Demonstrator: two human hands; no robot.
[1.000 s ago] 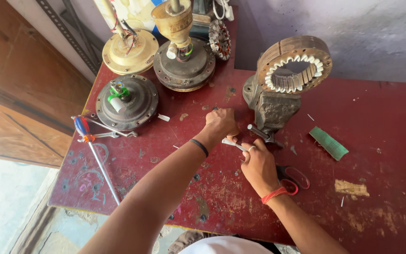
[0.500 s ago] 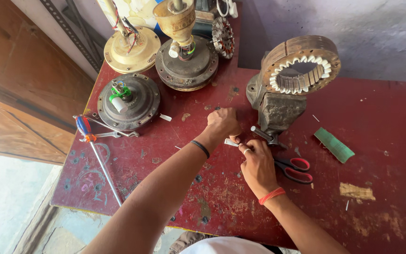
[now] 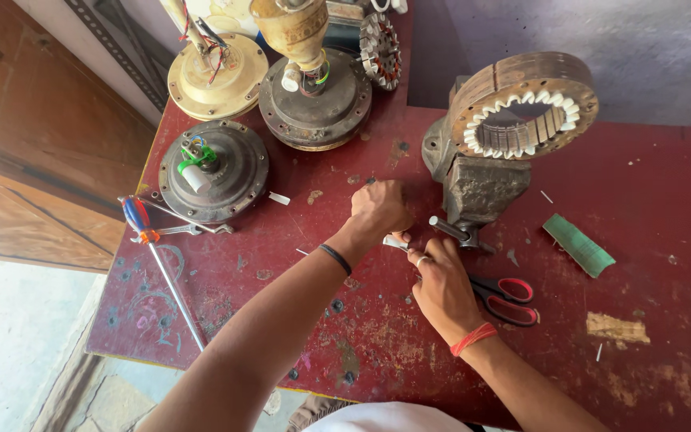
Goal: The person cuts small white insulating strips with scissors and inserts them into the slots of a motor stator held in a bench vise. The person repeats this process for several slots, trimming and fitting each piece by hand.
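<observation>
A small pale strip (image 3: pixel 394 242) lay pinched between both hands on the worn red table (image 3: pixel 649 240), just in front of the grey bench vise (image 3: pixel 477 188). The left hand (image 3: pixel 379 210) was curled into a loose fist, knuckles up, fingers closed on the strip's far end. The right hand (image 3: pixel 441 284), wrist banded in red, bent its fingers together on the near end. The strip looked thin, short and whitish. Red-handled scissors (image 3: pixel 509 298) lay just beside the right hand; the vise held a ring-shaped stator (image 3: pixel 525 104).
</observation>
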